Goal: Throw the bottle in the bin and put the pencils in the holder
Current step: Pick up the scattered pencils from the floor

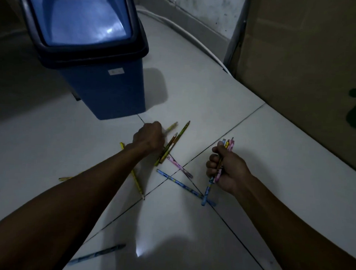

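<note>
Pencils and bin: the pencils lie scattered on the floor in front of the bin, apart from a bundle held in the right hand; no bottle or holder shows in view.
Floor [205, 91]: pale glossy tiles with dark grout lines that cross near the middle of the scattered pencils; the light is dim, with one small bright glare spot low in the view.
Cardboard box [308, 74]: large, brown, standing along the right edge of the floor, with part of a green printed mark on its side.
Bin [106, 88]: blue body with a dark rim and a pale blue swing lid that sits closed; it stands upright on the floor, up and left of the hands, with a small white label on its front.
Left hand [149, 138]: arm stretched forward, fingers curled down onto the floor just in front of the bin's base; it covers the near ends of the pencils there, and whether it grips one cannot be told because of blur.
Right hand [224, 168]: closed in a fist around the bundle, held above the floor to the right of the loose pencils.
Bundle of pencils [228, 145]: several coloured ones, pink, yellow and blue, tips pointing up and away out of the fist, lower ends sticking out beneath it.
Green-yellow pencils [173, 143]: a few lying side by side, touching the left hand's right side.
Pink pencil [180, 166]: flat on the floor between the two hands.
Blue pencil [183, 184]: flat, crossing a grout line, just below the pink one.
Yellow pencil [134, 175]: partly hidden under the left forearm.
Lone blue pencil [96, 254]: well apart, near the bottom left.
</note>
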A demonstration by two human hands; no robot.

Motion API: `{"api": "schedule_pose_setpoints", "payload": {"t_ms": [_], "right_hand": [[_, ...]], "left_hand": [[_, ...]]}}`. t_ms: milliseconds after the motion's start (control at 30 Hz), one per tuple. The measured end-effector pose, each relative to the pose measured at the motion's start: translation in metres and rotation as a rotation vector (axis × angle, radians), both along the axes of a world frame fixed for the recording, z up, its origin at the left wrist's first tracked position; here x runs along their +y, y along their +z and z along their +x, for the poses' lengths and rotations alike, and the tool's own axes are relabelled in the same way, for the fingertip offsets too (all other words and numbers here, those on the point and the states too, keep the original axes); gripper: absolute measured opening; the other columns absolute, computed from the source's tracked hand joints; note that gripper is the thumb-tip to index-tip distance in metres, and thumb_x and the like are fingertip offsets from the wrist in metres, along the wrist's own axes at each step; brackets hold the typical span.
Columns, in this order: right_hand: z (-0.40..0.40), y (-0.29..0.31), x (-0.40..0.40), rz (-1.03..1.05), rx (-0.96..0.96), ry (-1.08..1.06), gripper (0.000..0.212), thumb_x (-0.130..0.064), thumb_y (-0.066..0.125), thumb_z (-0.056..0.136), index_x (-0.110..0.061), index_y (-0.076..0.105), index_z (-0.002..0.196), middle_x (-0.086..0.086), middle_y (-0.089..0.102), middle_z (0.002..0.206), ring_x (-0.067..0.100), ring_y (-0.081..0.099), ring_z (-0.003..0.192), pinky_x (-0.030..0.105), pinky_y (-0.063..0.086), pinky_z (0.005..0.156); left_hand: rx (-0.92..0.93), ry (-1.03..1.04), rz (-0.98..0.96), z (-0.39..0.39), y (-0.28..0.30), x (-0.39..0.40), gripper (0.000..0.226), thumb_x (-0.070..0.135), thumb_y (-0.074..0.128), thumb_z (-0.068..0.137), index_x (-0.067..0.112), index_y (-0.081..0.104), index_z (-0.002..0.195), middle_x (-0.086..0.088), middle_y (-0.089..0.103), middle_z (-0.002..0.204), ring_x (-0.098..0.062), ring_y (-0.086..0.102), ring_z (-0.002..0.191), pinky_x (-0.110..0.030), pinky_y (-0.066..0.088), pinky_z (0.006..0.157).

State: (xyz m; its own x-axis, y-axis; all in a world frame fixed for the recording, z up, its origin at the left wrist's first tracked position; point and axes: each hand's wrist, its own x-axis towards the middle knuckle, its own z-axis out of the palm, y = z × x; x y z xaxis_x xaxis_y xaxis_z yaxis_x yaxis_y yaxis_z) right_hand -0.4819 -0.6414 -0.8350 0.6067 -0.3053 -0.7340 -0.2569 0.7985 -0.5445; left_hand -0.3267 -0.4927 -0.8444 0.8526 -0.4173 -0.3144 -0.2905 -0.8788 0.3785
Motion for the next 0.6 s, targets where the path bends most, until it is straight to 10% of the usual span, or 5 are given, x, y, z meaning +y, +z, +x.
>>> {"api": "schedule_pose_setpoints", "payload": {"t_ms": [233, 600], "right_hand": [[-0.007, -0.006, 0.002, -0.019, 0.052, 0.018, 0.031, -0.036, 0.047, 0.1, -0.017, 0.048, 0.076, -0.005, 0.038, 0.042, 0.008, 0.033, 0.031, 0.014, 0.025, 0.032], [-0.012, 0.007, -0.012, -0.021, 0.036, 0.004, 0.033, -0.036, 0.045, 0.101, -0.016, 0.047, 0.075, -0.005, 0.037, 0.048, 0.008, 0.027, 0.032, 0.013, 0.022, 0.031]], "left_hand": [[0.063, 0.058, -0.311, -0.003, 0.014, -0.03, 0.028, 0.025, 0.052, 0.093, 0.006, 0.047, 0.113, -0.017, 0.06, 0.106, -0.027, 0.056, 0.084, -0.033, 0.042, 0.065], [-0.095, -0.129, -0.017, -0.005, 0.004, -0.068, 0.03, 0.028, 0.045, 0.098, 0.004, 0.052, 0.114, -0.02, 0.056, 0.118, -0.035, 0.057, 0.102, -0.038, 0.041, 0.076]]}}
